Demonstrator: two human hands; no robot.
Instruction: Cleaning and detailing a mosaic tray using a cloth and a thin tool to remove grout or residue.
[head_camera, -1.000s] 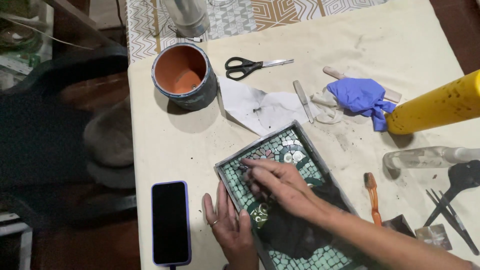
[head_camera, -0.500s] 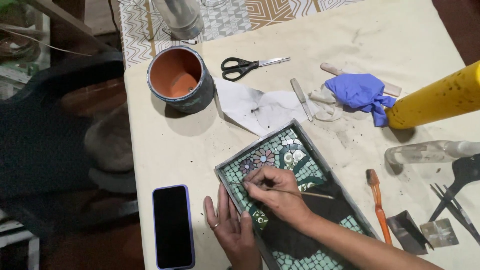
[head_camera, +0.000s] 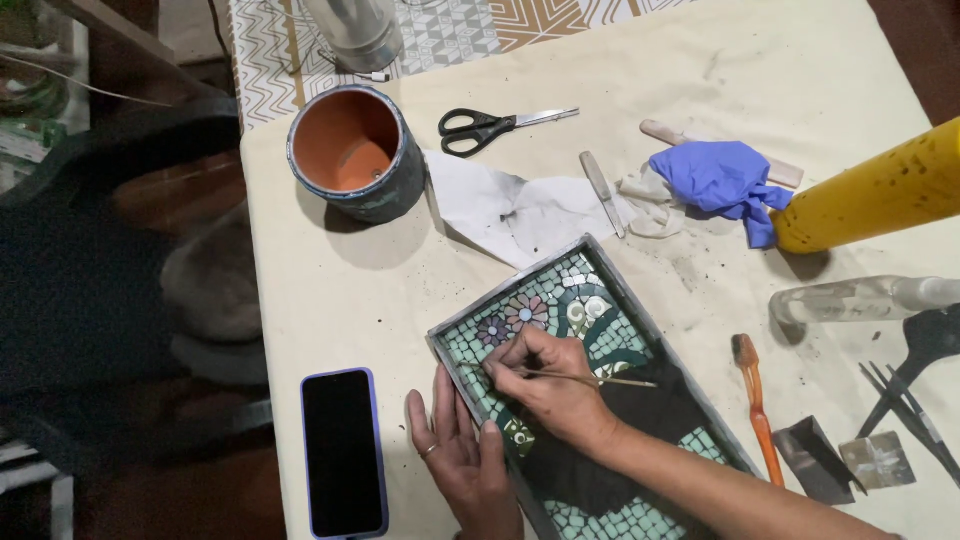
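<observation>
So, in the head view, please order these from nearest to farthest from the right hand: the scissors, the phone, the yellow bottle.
From the right hand:
1. Phone, lower left, beside the tray.
2. Scissors, up the table, above the hand.
3. Yellow bottle, far right edge.

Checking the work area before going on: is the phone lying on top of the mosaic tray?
No, the phone lies flat on the cloth, apart from the mosaic tray, with the left hand between them.
</observation>
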